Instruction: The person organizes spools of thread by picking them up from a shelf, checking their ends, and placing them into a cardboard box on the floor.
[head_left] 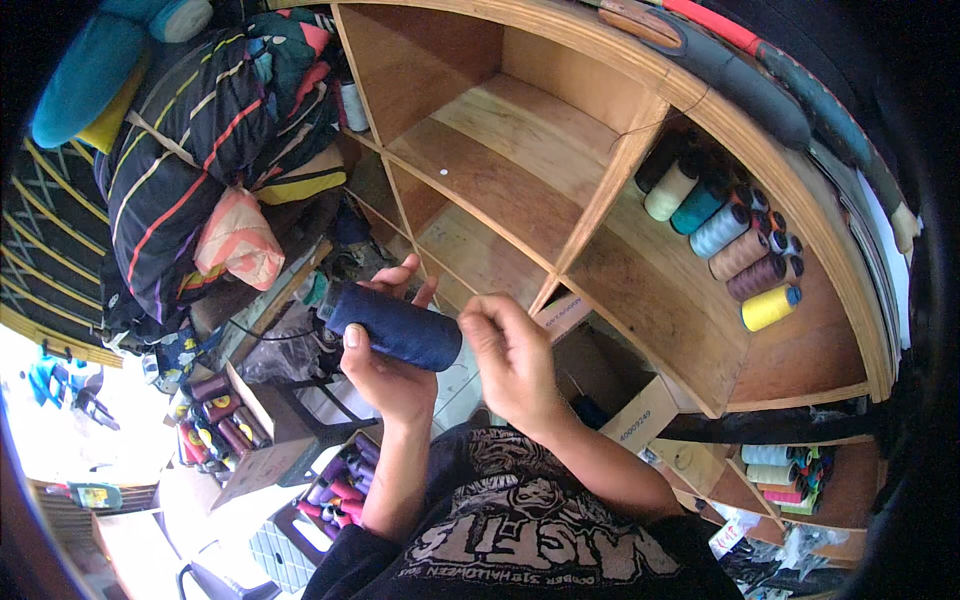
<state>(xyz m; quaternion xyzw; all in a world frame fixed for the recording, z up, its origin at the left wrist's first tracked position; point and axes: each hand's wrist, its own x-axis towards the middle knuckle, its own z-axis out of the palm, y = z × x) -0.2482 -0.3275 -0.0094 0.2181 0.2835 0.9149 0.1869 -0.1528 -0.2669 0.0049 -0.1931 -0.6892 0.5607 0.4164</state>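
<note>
A navy-blue, cylindrical spool of thickly wound thread (405, 328) is held tilted nearly on its side, well apart from and in front of the brown wooden shelf unit (490, 150).

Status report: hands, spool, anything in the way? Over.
Left hand gripping navy thread spool. Right hand curled beside spool's right end, contact unclear. Wooden shelving beyond; no obstruction visible at the hands.
</note>
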